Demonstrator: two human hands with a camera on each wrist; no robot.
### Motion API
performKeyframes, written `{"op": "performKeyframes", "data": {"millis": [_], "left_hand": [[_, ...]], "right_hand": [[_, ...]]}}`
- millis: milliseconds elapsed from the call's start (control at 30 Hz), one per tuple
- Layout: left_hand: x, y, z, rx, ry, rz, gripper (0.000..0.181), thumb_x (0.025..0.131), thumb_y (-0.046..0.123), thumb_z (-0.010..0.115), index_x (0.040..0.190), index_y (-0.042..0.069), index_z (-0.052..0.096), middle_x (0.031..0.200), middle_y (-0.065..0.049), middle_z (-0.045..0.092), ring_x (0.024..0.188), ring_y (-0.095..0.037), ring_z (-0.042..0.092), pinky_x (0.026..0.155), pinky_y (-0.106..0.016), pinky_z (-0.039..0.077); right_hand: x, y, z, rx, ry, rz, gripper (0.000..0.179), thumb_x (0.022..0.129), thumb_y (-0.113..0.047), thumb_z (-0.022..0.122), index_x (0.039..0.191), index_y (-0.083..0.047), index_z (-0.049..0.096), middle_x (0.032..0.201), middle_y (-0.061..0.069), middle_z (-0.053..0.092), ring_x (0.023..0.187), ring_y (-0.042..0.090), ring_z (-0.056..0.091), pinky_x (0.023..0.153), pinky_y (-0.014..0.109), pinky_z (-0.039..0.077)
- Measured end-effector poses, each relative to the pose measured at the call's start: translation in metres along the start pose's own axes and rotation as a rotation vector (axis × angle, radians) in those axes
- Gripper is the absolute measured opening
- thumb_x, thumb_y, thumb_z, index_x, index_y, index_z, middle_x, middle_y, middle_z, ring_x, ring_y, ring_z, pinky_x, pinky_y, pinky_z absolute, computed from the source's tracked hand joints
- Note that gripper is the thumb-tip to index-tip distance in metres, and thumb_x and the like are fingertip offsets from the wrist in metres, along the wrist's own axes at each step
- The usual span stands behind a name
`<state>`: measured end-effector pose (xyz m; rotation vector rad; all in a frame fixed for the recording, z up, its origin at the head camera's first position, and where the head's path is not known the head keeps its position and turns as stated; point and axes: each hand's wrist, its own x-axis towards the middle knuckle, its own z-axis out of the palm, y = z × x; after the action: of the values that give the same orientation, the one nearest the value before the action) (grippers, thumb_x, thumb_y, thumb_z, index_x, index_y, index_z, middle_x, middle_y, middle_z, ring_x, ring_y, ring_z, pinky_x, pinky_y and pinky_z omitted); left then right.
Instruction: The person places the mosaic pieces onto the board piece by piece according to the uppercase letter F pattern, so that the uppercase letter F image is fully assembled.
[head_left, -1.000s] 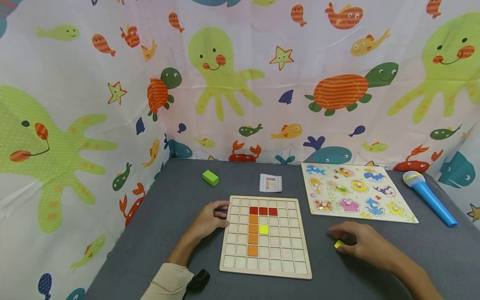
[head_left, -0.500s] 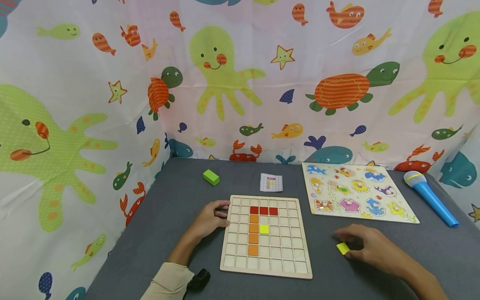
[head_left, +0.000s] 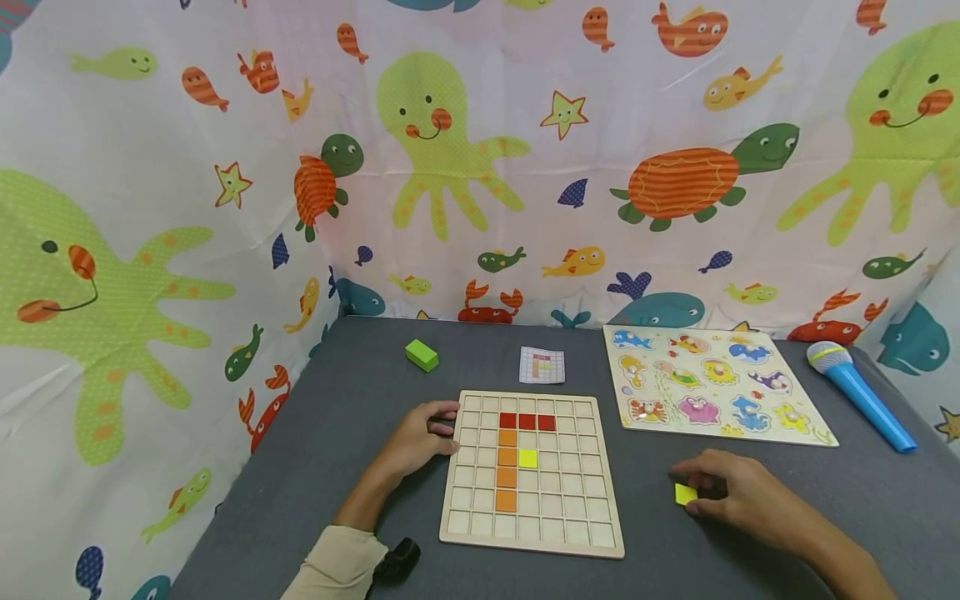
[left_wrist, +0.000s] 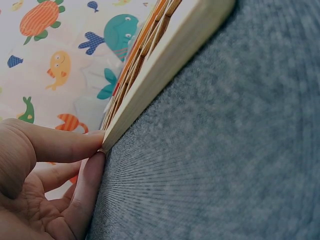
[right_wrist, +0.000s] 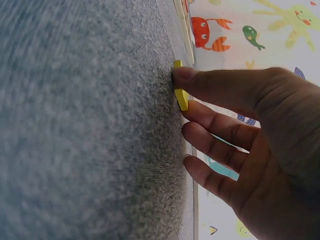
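A wooden grid board (head_left: 558, 508) lies on the grey table, with red tiles (head_left: 527, 422) in a row, orange tiles (head_left: 506, 477) in a column and one yellow tile (head_left: 528, 459) set in its squares. My left hand (head_left: 416, 437) pinches the board's left edge; in the left wrist view its thumb and a finger (left_wrist: 82, 190) meet at the rim. To the right of the board my right hand (head_left: 731, 492) holds another yellow tile (head_left: 684, 495) low at the tabletop. The right wrist view shows the thumb across this tile (right_wrist: 182, 100), hiding part of it.
Behind the board lie a small printed grid card (head_left: 542, 366) and a green block (head_left: 422, 356). A sea-animal puzzle board (head_left: 652, 383) and a blue toy microphone (head_left: 862, 400) stand at the back right. A patterned curtain (head_left: 480, 192) borders the table.
The yellow tile in my right hand has turned, so more of its flat face shows. That hand has shifted slightly right and down. My left hand stays put on the board.
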<state>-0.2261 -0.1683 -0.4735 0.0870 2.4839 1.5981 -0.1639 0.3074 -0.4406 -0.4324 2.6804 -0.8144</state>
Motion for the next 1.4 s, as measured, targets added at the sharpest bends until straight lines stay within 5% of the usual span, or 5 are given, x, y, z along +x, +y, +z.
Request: {"op": "performKeyframes", "data": {"millis": [267, 700, 1400], "left_hand": [[0.000, 0.000, 0.001, 0.005, 0.006, 0.001, 0.061, 0.085, -0.001, 0.081, 0.142, 0.010, 0.066, 0.131, -0.010, 0.062, 0.112, -0.022, 0.067, 0.098, -0.046, 0.055], [-0.002, -0.001, 0.000, 0.008, 0.008, 0.002, 0.060, 0.085, -0.001, 0.081, 0.142, 0.010, 0.066, 0.131, -0.010, 0.062, 0.113, -0.023, 0.067, 0.098, -0.046, 0.055], [0.001, -0.001, 0.001, 0.017, 0.012, 0.004, 0.060, 0.085, 0.000, 0.082, 0.142, 0.011, 0.066, 0.131, -0.009, 0.063, 0.112, -0.021, 0.067, 0.097, -0.046, 0.055]], "right_hand": [[0.002, -0.002, -0.001, -0.027, -0.018, 0.011, 0.038, 0.087, -0.024, 0.087, 0.122, -0.012, 0.077, 0.099, -0.006, 0.065, 0.085, 0.006, 0.055, 0.072, 0.024, 0.051], [0.008, -0.011, 0.006, -0.073, 0.033, -0.080, 0.031, 0.088, -0.027, 0.084, 0.116, -0.015, 0.080, 0.094, -0.010, 0.061, 0.082, 0.001, 0.052, 0.069, 0.023, 0.046], [0.041, -0.046, 0.019, -0.066, 0.066, -0.198, 0.025, 0.092, -0.027, 0.082, 0.116, -0.020, 0.081, 0.099, -0.014, 0.063, 0.088, 0.003, 0.055, 0.076, 0.027, 0.049]]}}
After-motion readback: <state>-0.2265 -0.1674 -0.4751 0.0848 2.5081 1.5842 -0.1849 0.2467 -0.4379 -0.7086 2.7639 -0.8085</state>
